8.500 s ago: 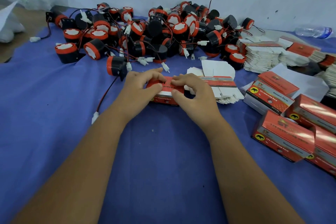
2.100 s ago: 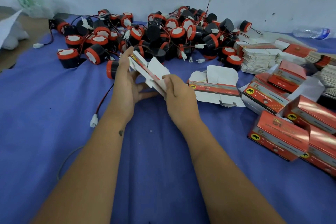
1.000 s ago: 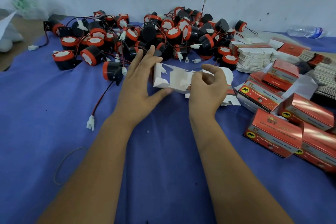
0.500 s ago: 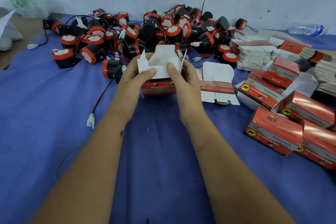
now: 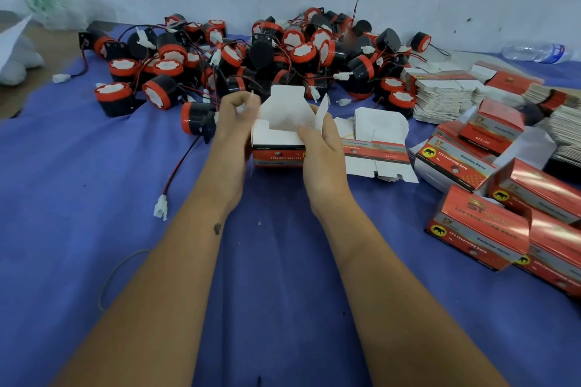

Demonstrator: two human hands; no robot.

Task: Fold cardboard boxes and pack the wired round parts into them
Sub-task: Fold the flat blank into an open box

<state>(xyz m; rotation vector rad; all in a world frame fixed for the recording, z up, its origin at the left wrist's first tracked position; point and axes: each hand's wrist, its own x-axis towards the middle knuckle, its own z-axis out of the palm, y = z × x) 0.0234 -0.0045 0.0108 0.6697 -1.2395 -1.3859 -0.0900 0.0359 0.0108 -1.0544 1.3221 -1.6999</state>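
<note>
A red and white cardboard box [image 5: 276, 156] stands upright on the blue cloth, its top open and white flaps raised. My left hand [image 5: 234, 126] pinches the left side flap. My right hand [image 5: 320, 141] grips the right wall, thumb on the front edge. A heap of black and red wired round parts [image 5: 251, 56] lies just behind the box. One part [image 5: 196, 118] lies beside my left hand, and its red and black wire runs to a white plug [image 5: 161, 206].
Flat unfolded box blanks [image 5: 377, 148] lie right of the box. Closed red boxes [image 5: 490, 229] pile up at the right. Stacks of flat blanks [image 5: 440, 97] sit at the back right, a plastic bottle [image 5: 534, 52] by the wall. A rubber band [image 5: 116, 276] lies left.
The flat blank was opened into a standing box. In the last half second my left hand moved from the front flap to the left side flap.
</note>
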